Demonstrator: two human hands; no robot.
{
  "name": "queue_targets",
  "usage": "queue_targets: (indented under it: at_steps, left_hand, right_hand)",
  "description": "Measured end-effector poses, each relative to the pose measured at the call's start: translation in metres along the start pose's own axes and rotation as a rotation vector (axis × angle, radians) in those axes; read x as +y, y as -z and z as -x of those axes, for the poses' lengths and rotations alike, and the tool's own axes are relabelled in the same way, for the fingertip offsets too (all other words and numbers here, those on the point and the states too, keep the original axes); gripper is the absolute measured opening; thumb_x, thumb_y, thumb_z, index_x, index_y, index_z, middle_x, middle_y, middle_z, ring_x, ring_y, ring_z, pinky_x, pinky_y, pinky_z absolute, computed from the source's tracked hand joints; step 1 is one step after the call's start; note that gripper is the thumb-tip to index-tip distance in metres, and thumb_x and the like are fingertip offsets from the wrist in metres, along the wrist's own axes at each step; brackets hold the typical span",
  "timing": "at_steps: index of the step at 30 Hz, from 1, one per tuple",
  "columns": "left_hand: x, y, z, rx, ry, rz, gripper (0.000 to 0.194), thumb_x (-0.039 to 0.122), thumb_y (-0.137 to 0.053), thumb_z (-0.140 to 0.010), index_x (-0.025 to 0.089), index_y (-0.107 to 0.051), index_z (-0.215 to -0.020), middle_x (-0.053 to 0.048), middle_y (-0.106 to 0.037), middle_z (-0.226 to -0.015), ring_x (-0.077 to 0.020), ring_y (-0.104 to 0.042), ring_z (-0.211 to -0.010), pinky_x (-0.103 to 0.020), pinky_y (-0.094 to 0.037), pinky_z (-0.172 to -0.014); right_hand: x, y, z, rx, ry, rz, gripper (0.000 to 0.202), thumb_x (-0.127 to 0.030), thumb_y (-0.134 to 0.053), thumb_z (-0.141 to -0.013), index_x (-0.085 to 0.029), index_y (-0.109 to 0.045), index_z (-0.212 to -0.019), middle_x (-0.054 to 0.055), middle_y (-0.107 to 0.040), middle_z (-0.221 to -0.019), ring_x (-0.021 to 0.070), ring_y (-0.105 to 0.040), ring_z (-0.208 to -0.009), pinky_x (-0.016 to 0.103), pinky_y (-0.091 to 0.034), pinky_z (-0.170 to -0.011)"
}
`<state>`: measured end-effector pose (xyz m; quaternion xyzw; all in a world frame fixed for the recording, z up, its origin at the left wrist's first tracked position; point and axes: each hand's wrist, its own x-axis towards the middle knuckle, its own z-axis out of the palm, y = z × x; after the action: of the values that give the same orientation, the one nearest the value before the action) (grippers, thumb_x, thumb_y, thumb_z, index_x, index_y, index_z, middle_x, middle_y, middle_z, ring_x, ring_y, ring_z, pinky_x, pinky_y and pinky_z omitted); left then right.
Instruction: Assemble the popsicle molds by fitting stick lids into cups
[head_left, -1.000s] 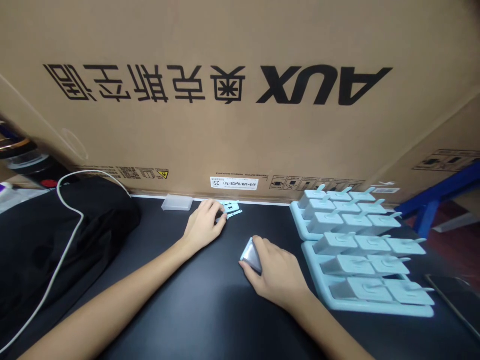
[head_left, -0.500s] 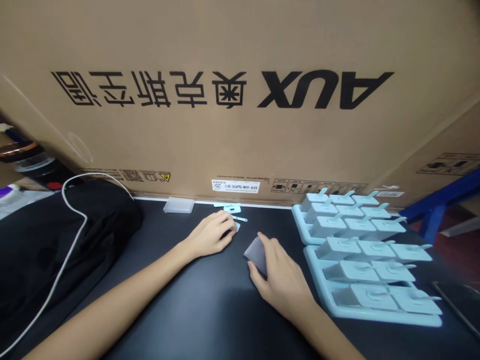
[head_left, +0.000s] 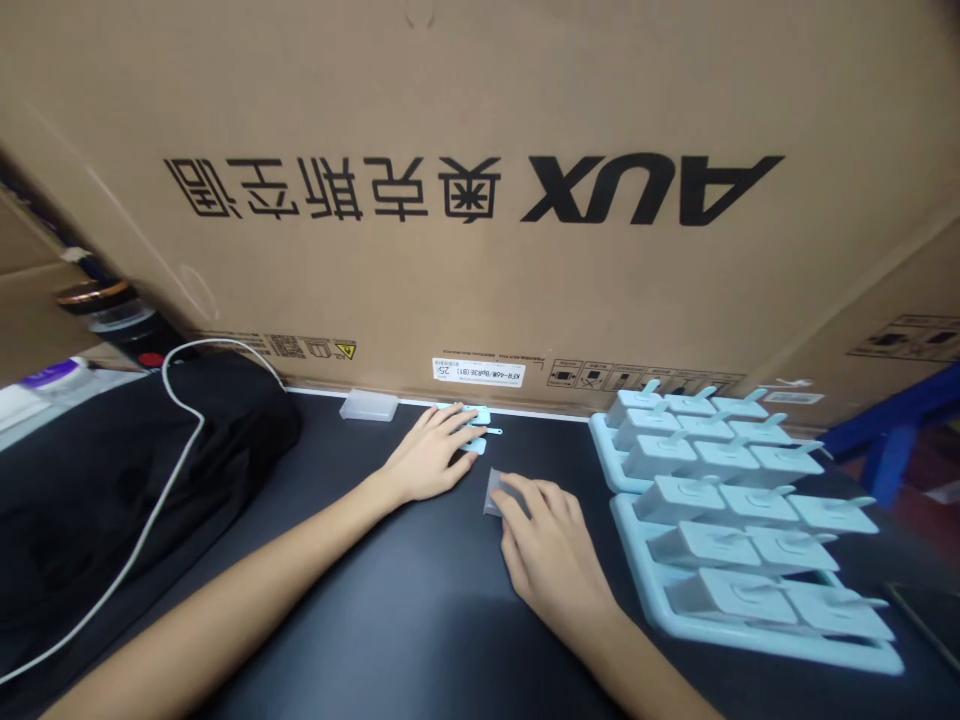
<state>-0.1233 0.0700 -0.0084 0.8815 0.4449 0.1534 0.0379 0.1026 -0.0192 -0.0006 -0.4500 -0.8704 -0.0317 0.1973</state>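
My left hand (head_left: 427,455) lies flat with fingers spread, over small pale-blue plastic pieces at the back of the table. Showing past its fingertips are a flat lid (head_left: 474,446) and a thin stick (head_left: 493,431); the rest of them is covered. My right hand (head_left: 555,550) curls its fingers over a small translucent plastic mould cup (head_left: 492,492) low at the tabletop. Most of the cup is hidden by the fingers. Right of that hand, two pale-blue frames (head_left: 652,600) hold rows of popsicle moulds (head_left: 739,594) with lids and stick handles.
A clear plastic piece (head_left: 369,405) lies by the back edge. Behind stands a big cardboard box (head_left: 480,290). Black cloth (head_left: 225,440) with a white cable (head_left: 176,400) covers the left side. A dark bottle (head_left: 124,325) is behind it; a phone-like dark object (head_left: 926,620) lies far right.
My left fingers have opened out flat over the blue pieces, from a curled grip on one. My right hand has lowered the cup toward the table, and its fingers now lie over it.
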Motion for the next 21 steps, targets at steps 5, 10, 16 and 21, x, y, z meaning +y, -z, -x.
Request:
queue_targets:
  at_steps: [5,10,16,21]
  left_hand:
    - [0.001,-0.002,-0.001,0.046,0.015,-0.009,0.041,0.042,-0.045,-0.100,0.026,-0.056,-0.135,-0.007,-0.051,-0.147,-0.0285,-0.042,-0.140,-0.050,-0.033,-0.117]
    - [-0.005,0.006,0.005,0.198,0.039,-0.048,0.031,0.038,-0.046,-0.099,0.021,-0.058,-0.121,-0.011,-0.057,-0.133,-0.0274,-0.050,-0.128,-0.046,-0.041,-0.112]
    - [-0.054,0.022,0.054,0.328,0.255,-0.285,0.023,0.033,-0.048,-0.095,0.019,-0.060,-0.109,-0.013,-0.057,-0.128,-0.0324,-0.046,-0.131,-0.049,-0.040,-0.111]
    - [-0.091,0.022,0.090,0.254,0.365,-0.364,0.036,0.035,-0.044,-0.098,0.020,-0.059,-0.127,-0.012,-0.053,-0.139,-0.0332,-0.046,-0.133,-0.050,-0.040,-0.111]
  right_hand:
    - [-0.001,-0.002,-0.005,0.010,0.019,0.093,0.044,-0.006,-0.052,-0.085,-0.025,-0.063,-0.123,0.009,-0.063,-0.121,0.0250,-0.056,-0.098,0.037,-0.044,-0.073]
    - [-0.003,-0.002,-0.001,0.012,0.023,0.058,0.042,-0.008,-0.051,-0.087,-0.022,-0.062,-0.124,0.011,-0.060,-0.118,0.0207,-0.060,-0.091,0.033,-0.048,-0.074]
    - [-0.020,0.003,0.002,-0.040,0.107,-0.053,0.030,-0.019,-0.046,-0.094,-0.019,-0.062,-0.120,0.010,-0.060,-0.114,0.0174,-0.059,-0.086,0.031,-0.050,-0.074]
    - [-0.043,-0.003,-0.011,-0.078,0.247,-0.092,0.028,-0.023,-0.043,-0.097,-0.018,-0.060,-0.119,0.011,-0.060,-0.115,0.0196,-0.060,-0.095,0.031,-0.051,-0.074]
